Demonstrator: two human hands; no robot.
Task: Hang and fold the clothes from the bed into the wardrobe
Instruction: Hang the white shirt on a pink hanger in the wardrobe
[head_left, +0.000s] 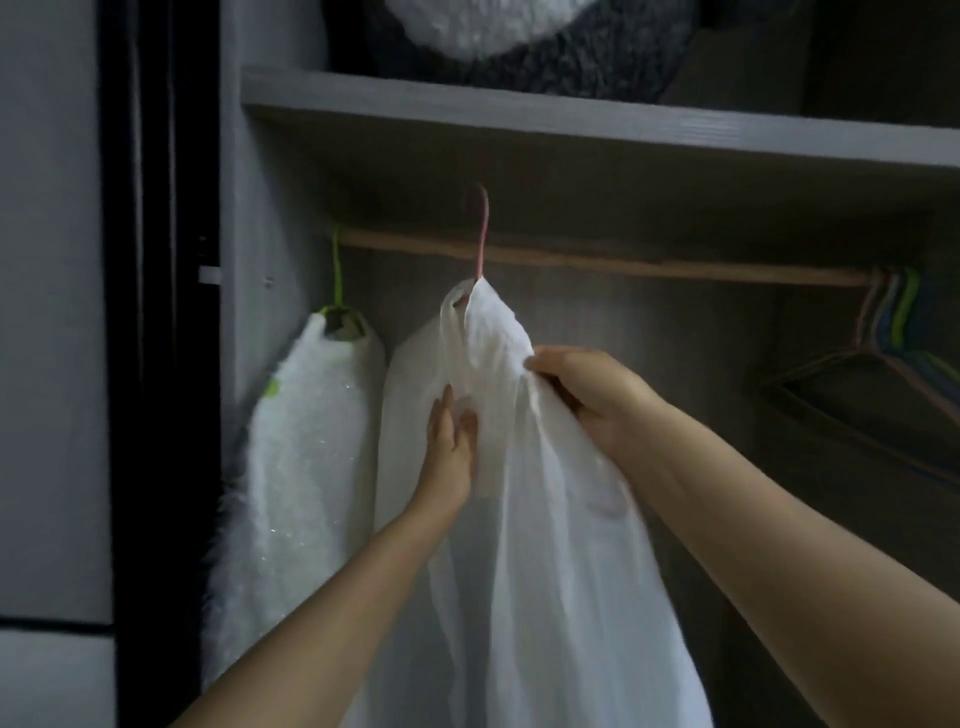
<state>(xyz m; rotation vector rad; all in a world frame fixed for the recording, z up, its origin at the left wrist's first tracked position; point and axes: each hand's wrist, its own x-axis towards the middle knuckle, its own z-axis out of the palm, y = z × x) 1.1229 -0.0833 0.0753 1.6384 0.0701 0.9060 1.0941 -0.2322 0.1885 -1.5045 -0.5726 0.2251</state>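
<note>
White shirt (519, 493) hangs on a pink hanger (483, 234) in the wardrobe, hooked at the wooden rail (649, 265), just beside a fluffy white garment (296, 441). Right hand (587, 395) pinches the cloth near the collar; left hand (452, 452) lies flat on the front with straight fingers. I judge this the hanging step: next, straighten the shirt and let go. No writing is readable.

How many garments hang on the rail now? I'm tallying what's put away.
2: a fluffy white garment on a green hanger at the rail's left end, and a thin white shirt on a pink hanger, held by both hands.
</note>
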